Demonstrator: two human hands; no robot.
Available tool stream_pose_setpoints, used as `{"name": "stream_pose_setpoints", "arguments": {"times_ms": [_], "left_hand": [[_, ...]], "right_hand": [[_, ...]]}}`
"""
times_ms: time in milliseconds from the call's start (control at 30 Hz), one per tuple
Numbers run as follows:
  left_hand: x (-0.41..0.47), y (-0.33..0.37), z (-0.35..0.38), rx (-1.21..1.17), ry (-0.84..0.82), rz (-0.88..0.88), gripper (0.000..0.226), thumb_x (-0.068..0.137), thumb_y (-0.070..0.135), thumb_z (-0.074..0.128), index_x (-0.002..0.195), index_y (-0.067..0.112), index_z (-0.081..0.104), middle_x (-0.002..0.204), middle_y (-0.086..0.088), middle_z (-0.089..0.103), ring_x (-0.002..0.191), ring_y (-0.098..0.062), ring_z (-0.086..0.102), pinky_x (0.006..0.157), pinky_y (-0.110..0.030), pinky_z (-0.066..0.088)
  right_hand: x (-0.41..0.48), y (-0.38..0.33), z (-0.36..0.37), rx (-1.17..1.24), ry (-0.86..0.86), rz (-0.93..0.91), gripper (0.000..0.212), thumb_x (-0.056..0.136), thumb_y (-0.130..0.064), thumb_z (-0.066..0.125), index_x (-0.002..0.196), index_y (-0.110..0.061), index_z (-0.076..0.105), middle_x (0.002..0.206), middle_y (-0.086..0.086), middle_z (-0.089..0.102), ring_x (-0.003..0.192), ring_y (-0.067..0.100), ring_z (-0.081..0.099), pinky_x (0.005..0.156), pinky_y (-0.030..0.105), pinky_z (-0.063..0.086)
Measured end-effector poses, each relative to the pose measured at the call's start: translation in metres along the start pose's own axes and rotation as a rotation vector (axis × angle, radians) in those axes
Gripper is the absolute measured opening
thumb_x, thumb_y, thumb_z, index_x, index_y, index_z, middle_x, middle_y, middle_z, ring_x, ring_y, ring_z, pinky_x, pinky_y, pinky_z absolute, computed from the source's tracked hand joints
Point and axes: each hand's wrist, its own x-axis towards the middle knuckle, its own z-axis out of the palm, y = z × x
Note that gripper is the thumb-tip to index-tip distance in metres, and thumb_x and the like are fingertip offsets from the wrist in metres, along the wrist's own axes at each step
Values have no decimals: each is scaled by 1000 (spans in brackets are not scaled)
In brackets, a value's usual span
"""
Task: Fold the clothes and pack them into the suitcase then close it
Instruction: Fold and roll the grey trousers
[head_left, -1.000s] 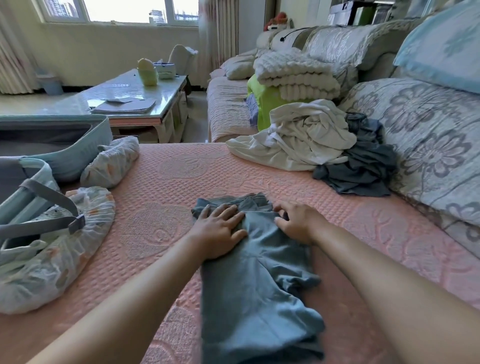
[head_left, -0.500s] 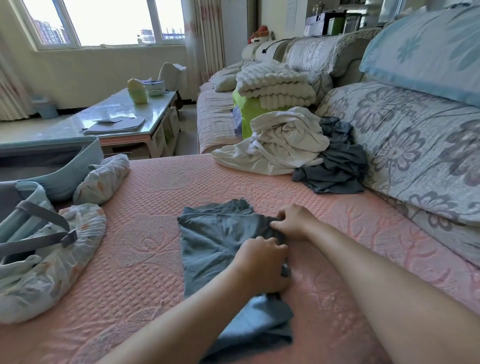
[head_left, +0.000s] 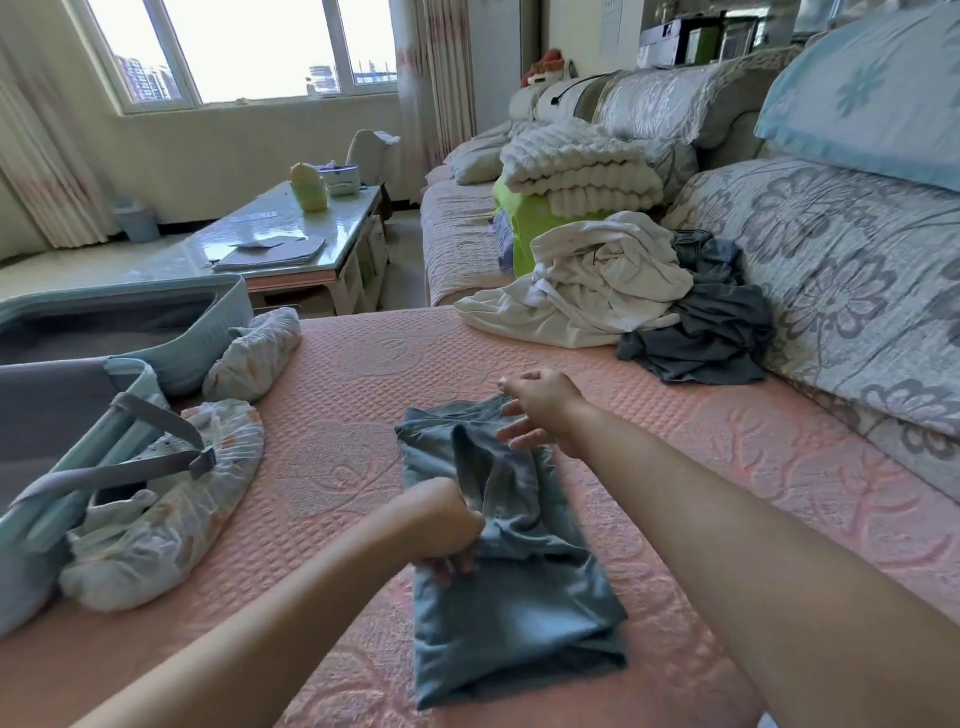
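While our L hand (head_left: 447, 525) is gripping the blue garment (head_left: 509, 613), our R hand (head_left: 540, 410), slack and holding nothing, is sitting at its far end; pink sofa cover (head_left: 337, 467) underneath, suitcase (head_left: 197, 338) left.

Your left hand (head_left: 447, 525) left its flat press at the top of the blue-grey garment (head_left: 519, 623), slid nearer to you and gripped a bunch of cloth at mid-length, raising a ridge there. Your right hand (head_left: 540, 410) loosened from the top corner, fingers spreading.
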Motion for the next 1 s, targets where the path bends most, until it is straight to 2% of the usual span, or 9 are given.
{"name": "stream_pose_setpoints", "arguments": {"times_ms": [67, 133, 233, 367, 467, 633, 733, 867, 1000], "left_hand": [[-4, 1, -7, 118, 105, 58, 26, 89, 19, 44, 79, 6, 64, 78, -10, 73, 52, -20, 61, 41, -21, 41], [3, -1, -7, 327, 447, 257, 21, 91, 29, 45, 90, 12, 57, 82, -5, 64, 67, -23, 58, 49, -27, 36], [20, -5, 7, 475, 657, 608, 28, 90, 34, 37, 101, 15, 55, 99, -4, 59, 93, -27, 59, 71, -35, 46], [45, -27, 16, 667, 367, 569, 66, 93, 54, 37, 149, 21, 31, 156, -2, 29, 145, -23, 20, 118, -37, 20], [52, -38, 14, 735, 141, 460, 88, 92, 72, 30, 159, 22, 2, 166, 3, -7, 151, -13, -12, 123, -40, 1], [36, -38, 15, 828, 113, 392, 115, 79, 89, 27, 156, 14, -14, 162, -2, -23, 149, -17, -22, 123, -43, -2], [23, -41, 19, 841, 108, 385, 121, 75, 93, 26, 155, 11, -16, 162, -6, -23, 149, -19, -23, 123, -42, -4], [3, -49, 24, 841, 197, 466, 118, 78, 90, 27, 156, 11, -13, 161, -5, -23, 149, -20, -23, 123, -42, -4], [-14, -63, 32, 638, 431, 911, 101, 79, 79, 48, 152, 12, 32, 157, -4, 29, 146, -22, 22, 119, -39, 24]], "right_hand": [[3, 9, 7, -191, 55, -102, 21, 93, -14, 56, 112, -21, 51, 106, 10, 64, 79, 25, 72, 61, 40, 61], [5, 17, 9, -425, 92, -241, 24, 89, -11, 51, 102, -29, 59, 105, 2, 67, 90, 22, 70, 80, 42, 61], [-5, 24, 3, -705, -17, -416, 27, 93, -17, 53, 112, -28, 69, 117, -2, 70, 107, 16, 65, 95, 29, 51], [-14, 42, -4, -1237, -230, -430, 42, 102, -38, 46, 143, -32, 53, 151, -6, 49, 138, 16, 44, 114, 33, 31], [-13, 59, -4, -1477, -271, -346, 61, 105, -50, 33, 160, -29, 18, 168, -3, 10, 154, 18, 6, 125, 39, 0], [-30, 66, 1, -1517, -215, -516, 68, 104, -49, 28, 161, -21, 1, 168, 2, -3, 154, 18, -3, 124, 46, -8], [-49, 79, 3, -1610, -305, -547, 69, 105, -49, 22, 159, -21, -9, 167, -1, -13, 154, 15, -8, 120, 41, -19], [-68, 88, 1, -1635, -313, -560, 67, 107, -45, 21, 159, -17, -12, 166, 3, -18, 153, 16, -16, 116, 29, -16], [-90, 90, -10, -1507, -313, -773, 63, 105, -43, 32, 158, -9, 23, 167, 10, 9, 154, 25, 7, 126, 36, 0]]}}
